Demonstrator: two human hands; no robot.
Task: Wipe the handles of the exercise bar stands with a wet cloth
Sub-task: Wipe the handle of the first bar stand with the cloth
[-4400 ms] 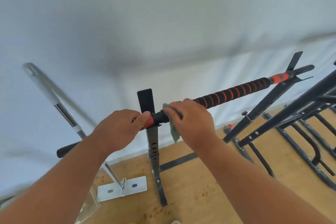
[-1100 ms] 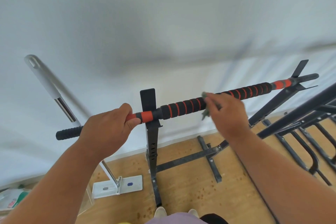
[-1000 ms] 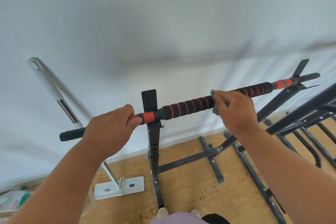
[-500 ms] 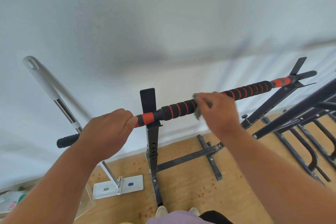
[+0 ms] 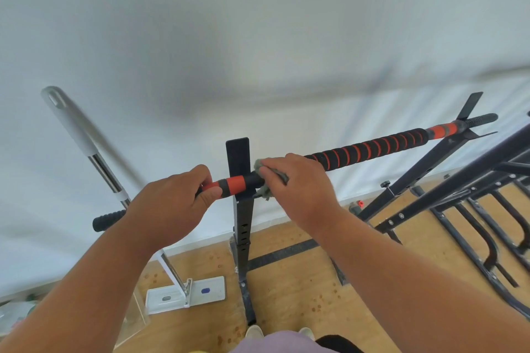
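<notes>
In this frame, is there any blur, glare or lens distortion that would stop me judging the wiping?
Head view: strong wide-angle bending at the edges; the wall is soft with a diffuse grey shadow; no harsh glare; right hand, cloth and bar are sharp enough, as is the left hand.

No readable text, brand, number or sign anywhere; only a plain blue oval mark on the white mop head [image 5: 186, 294] at 7 o'clock.
</notes>
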